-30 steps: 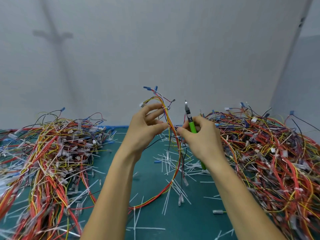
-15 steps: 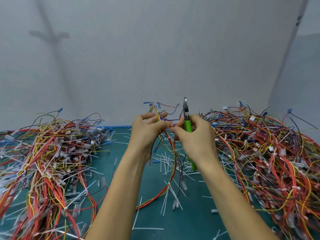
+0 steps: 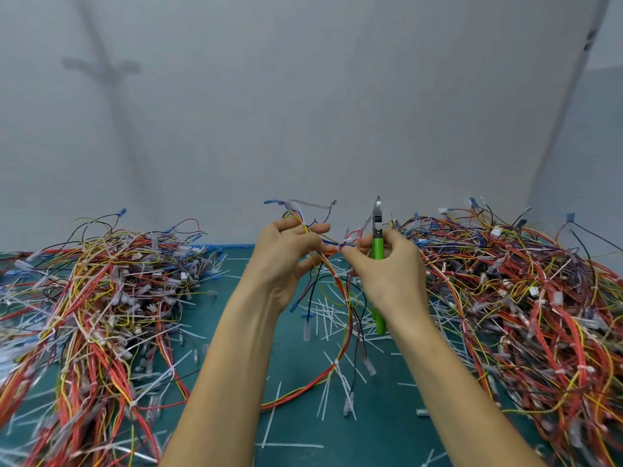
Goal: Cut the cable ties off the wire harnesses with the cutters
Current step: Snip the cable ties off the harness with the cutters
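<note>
**Hands close in on one harness**

Both hands have drawn together since a second ago, when they stood apart with the harness's top raised higher; the cutters have come in with the right hand.

On the far left we see the left heap [image 3: 101, 298] of red, yellow and black harnesses lying on the green mat [image 3: 387, 433]. Its small clear tags are too blurred for us to read.

Next comes the left hand [image 3: 286, 261], raised above the mat, its fingers and thumb curled and pinching the upper part of the wire harness [image 3: 340, 318]. The harness hangs from that grip in a loop of red and yellow wires, and its lower part reaches the mat. A white cable tie [image 3: 352, 301] sits round the loop below the hands. Under it, cut tie offcuts [image 3: 323, 311] lie scattered over the mat.

Just beside the left hand, the right hand [image 3: 387, 274] has its thumb and forefinger nipped on the harness's short strands, while its other fingers are clenched round the cutters [image 3: 377, 246]. The green handle runs down behind the palm, and the steel tip points straight up above the hand. We can read no writing on it.

The right heap [image 3: 522, 298] of harnesses fills the far side.
</note>
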Tool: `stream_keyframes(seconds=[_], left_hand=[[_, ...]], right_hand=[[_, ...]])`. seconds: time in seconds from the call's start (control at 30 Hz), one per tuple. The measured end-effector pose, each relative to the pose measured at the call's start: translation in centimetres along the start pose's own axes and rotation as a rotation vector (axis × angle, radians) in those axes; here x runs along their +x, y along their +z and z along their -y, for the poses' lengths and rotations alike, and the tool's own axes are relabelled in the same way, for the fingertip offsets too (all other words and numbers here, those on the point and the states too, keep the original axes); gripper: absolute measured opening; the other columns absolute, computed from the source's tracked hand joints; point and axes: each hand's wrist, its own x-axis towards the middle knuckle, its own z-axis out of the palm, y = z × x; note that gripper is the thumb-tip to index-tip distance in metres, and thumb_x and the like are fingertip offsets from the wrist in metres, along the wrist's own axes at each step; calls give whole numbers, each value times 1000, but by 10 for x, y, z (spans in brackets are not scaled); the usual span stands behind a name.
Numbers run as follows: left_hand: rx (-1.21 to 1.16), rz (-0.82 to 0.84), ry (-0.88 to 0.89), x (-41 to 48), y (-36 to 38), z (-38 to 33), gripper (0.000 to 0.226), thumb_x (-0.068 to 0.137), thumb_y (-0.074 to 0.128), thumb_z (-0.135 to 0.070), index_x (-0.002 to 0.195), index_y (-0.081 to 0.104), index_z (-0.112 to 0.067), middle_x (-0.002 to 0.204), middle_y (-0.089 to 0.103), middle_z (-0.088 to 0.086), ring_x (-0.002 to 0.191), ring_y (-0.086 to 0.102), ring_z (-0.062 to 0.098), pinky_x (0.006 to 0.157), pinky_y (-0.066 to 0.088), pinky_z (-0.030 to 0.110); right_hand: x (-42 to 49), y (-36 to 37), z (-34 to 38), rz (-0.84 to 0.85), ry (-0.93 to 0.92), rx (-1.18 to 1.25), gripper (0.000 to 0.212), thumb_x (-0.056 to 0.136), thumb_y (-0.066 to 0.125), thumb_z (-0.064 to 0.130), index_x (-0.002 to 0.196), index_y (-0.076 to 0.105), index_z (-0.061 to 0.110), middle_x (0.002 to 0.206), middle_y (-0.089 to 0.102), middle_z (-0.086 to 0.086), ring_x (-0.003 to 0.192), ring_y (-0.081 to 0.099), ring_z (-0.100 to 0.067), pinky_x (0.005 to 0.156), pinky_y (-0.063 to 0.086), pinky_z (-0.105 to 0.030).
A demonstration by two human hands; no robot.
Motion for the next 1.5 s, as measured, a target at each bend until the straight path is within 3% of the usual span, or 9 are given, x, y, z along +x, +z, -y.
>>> stream_keyframes(seconds=[0.3,0.53,0.63,0.73,0.8,0.93,1.1,1.3,1.5], left_hand=[[250,-70,78,-3,7,8,44,82,70,4,115,43,-9,83,62,9,53,65,6,53,53,17],[301,72,-82,-6,-1,1,48,93,65,-14,131,41,2,76,75,9,58,71,19,52,55,24],[227,94,-84,-7,-4,-1,50,92,64,-9,134,41,6,75,75,9,60,72,17,54,56,25],[129,80,-97,-6,-5,0,54,91,64,-7,136,38,9,74,74,9,58,70,15,56,57,25],[52,65,-91,-4,-7,0,54,91,63,-3,136,37,11,74,73,11,59,68,16,60,59,28],[-32,-3,-45,-1,-7,2,57,90,63,4,137,31,8,70,70,12,58,67,17,64,62,34],[7,-186,83,3,-2,5,51,88,67,1,123,30,-9,69,67,11,52,65,13,61,59,29],[-50,-311,242,6,0,10,45,88,66,3,109,30,-16,77,67,13,53,66,12,59,57,26],[-162,-345,290,2,9,10,41,89,65,5,102,33,-19,70,69,10,53,68,14,57,58,26]], right_hand=[[5,0,-6,0,8,243,18,79,78,11,80,62,20,69,71,0,63,70,-18,64,56,-41],[3,0,-3,128,-48,350,24,84,69,-3,84,59,19,76,74,1,69,75,-17,68,61,-33],[2,-1,0,154,-96,287,15,86,71,9,84,61,20,70,72,9,66,70,-5,59,54,-22],[0,-1,1,117,-93,126,13,87,71,32,85,63,23,77,68,0,74,66,-21,70,56,-46],[-1,-2,3,102,-110,36,22,86,67,45,87,63,24,80,67,-1,78,66,-24,75,55,-47],[-2,-6,8,71,-161,-82,40,83,59,61,99,59,24,99,60,4,89,59,-12,74,46,-27],[1,-14,14,-10,-221,-168,27,87,63,51,98,56,28,100,52,2,81,49,1,64,33,-11],[0,-22,24,-30,-289,-137,32,88,51,59,96,52,28,92,58,2,80,56,-7,66,43,-27],[-2,-15,24,384,-37,-85,46,92,54,56,77,68,15,63,66,-5,52,69,-17,64,56,-41]])
